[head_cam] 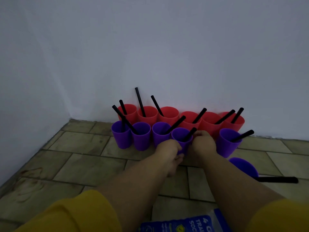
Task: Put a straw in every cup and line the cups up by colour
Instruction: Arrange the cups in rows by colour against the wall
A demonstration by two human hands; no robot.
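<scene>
Six red cups (168,114) stand in a row on the tiled floor (80,166), right by the wall (150,47). Each has a black straw. In front is a purple row. Three purple cups (141,139) on the left stand close side by side. The left hand (168,149) and right hand (203,143) both hold the fourth purple cup (181,134) — each grip is curled round its sides. Its straw (189,133) leans right. Another purple cup (227,144) stands just right of the right hand. One more cup (244,167) sits nearer — a blurry straw (277,180) pokes out beside it.
</scene>
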